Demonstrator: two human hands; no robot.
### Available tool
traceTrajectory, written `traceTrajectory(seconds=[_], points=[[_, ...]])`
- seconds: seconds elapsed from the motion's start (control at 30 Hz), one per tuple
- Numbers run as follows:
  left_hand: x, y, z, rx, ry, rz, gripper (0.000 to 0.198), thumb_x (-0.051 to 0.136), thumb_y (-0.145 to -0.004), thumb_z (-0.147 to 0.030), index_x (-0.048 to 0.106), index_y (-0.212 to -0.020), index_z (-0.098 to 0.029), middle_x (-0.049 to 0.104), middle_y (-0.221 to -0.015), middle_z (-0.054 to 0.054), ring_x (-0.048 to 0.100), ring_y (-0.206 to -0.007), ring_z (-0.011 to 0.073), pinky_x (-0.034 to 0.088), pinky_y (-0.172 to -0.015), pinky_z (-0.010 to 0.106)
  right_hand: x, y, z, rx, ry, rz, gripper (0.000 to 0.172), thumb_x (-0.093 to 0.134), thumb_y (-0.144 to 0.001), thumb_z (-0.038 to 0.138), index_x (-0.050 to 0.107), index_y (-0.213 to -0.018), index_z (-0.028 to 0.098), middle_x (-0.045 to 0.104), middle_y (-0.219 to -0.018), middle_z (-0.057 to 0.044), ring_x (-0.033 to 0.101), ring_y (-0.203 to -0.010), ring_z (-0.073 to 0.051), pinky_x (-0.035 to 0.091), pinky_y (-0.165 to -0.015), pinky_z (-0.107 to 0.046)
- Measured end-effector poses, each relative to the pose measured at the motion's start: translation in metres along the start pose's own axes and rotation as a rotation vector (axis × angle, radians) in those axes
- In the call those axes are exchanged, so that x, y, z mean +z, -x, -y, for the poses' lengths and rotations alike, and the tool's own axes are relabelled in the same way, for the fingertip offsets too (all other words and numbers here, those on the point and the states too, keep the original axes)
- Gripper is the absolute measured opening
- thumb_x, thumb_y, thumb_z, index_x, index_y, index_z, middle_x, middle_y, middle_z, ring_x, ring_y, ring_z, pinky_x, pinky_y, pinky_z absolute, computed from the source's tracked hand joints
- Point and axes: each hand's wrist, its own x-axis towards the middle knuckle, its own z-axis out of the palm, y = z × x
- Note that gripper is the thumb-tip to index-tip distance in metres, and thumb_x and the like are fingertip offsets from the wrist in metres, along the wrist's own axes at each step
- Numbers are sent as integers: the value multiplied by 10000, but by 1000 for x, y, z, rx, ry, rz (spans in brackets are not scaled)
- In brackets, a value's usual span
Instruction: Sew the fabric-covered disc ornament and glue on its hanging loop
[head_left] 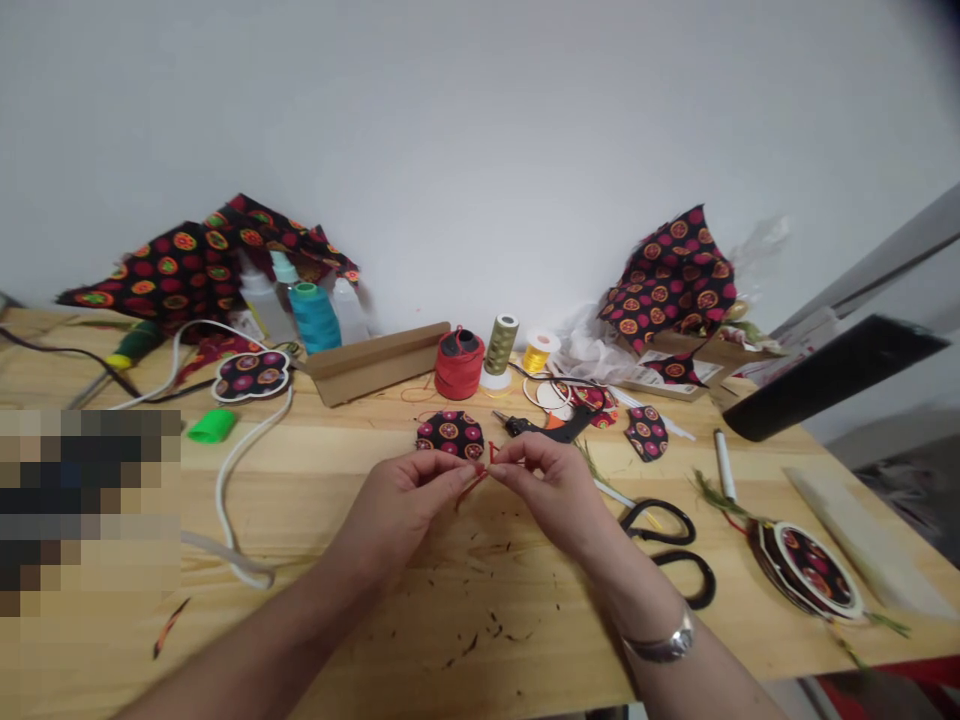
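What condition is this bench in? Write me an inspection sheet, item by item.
Surface: pale wooden tabletop, dark scraps scattered on it.
Work in hand: thin red strand, between left hand and right hand.
Clutter: black-handled scissors, red thread spool, apparent glue gun, round patterned patch.
Hands: both pinching at the strand, close together.
Cables: white cord looping at left; thinner dark cord, far left.
Surroundings: pale wall behind; lower left pixelated, unreadable.

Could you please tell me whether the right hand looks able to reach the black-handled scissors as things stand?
Probably yes: the black-handled scissors lie close to the right hand with their looped handles uncovered, though it would likely need to release the red strand it is pinching first.
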Motion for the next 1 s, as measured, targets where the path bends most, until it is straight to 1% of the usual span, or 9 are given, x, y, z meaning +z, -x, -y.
traceTrajectory(seconds=[0.1,0.2,0.37,0.43,0.5,0.6,0.7,0.8,1.0], points=[[0,0,1,-12,23,-3,174,660,-671,-336,707,-709,-173,515,-486,-58,310,-415,60,211,-409,198,0,0,-2,-53,31,-24,79,610,-728,226,624,-666,179,605,-678,-6,525,-671,-138,400,-645,-261],[-1,0,4,-34,41,40,206,655,-672,-356,697,-748,-170,428,-430,-78,278,-390,59,184,-391,194,2,1,-4,-73,38,-40,86,605,-737,233,629,-672,182,611,-666,-9,523,-642,-137,397,-604,-250],[-1,0,7,-13,46,174,174,655,-682,-323,679,-730,-158,543,-504,-40,451,-470,88,339,-487,201,3,2,-3,-2,-97,-8,81,590,-738,209,632,-676,180,647,-665,-14,552,-625,-132,417,-605,-245],[0,0,6,-3,-3,197,169,646,-689,-321,683,-715,-159,571,-523,-27,489,-507,104,365,-523,215,3,2,-1,57,-172,4,70,600,-716,204,618,-657,173,629,-612,1,542,-573,-118,416,-577,-237],[2,1,5,26,-82,191,171,633,-696,-326,693,-696,-166,563,-506,-29,482,-499,110,358,-511,219,3,1,2,120,-227,3,82,615,-693,223,603,-635,166,598,-564,16,506,-508,-99,395,-522,-224],[3,2,7,134,-209,153,153,613,-714,-304,715,-712,-190,604,-558,-18,511,-540,129,368,-525,228,4,0,4,199,-315,24,120,621,-677,255,581,-618,158,596,-554,15,456,-444,-74,352,-458,-208],[3,2,14,334,-286,142,157,579,-752,-260,727,-778,-216,673,-742,13,580,-701,162,417,-647,247,5,0,4,247,-403,45,147,632,-664,281,578,-625,150,618,-574,1,425,-419,-58,317,-430,-197],[2,2,21,481,-384,147,198,535,-789,-226,728,-831,-228,659,-777,29,586,-723,164,428,-674,256,6,1,3,274,-502,58,173,653,-651,296,576,-638,142,617,-581,-1,408,-418,-47,283,-421,-187],[4,3,22,544,-469,161,235,503,-811,-211,730,-845,-260,667,-783,34,590,-728,173,436,-689,271,9,2,4,314,-718,95,219,696,-625,309,568,-640,132,596,-571,6,377,-418,-33,241,-420,-181]])
